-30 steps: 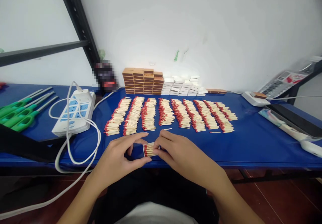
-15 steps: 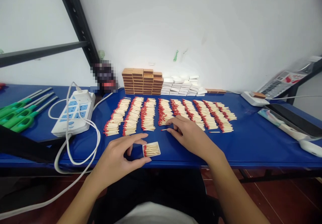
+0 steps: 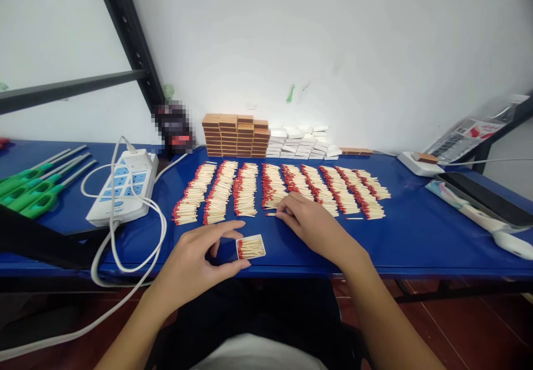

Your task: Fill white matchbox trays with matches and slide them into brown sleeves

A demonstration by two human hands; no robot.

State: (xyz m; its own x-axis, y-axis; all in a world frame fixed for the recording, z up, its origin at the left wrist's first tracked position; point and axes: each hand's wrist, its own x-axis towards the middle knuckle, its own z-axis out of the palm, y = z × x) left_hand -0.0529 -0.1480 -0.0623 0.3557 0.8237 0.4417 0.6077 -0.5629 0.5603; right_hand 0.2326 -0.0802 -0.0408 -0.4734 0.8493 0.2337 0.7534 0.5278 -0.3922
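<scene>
My left hand grips a small white matchbox tray at the table's front, thumb on its near side and fingers at its far side. Inside the tray lie red-headed matches. To the right, my right hand is closed in a pinch on a single match, whose red head points left. Just behind those fingertips is a row of loose matches, partly covered by the hand. Several similar rows spread to both sides.
Brown matchboxes and white trays are stacked against the wall. At left are a power strip with looping cables and green-handled tools. A phone and a white-handled packaged item lie at right.
My right thumb and fingers have come together on the single match, which lay beside the fingertips before. My left hand and the tray have stayed in place.
</scene>
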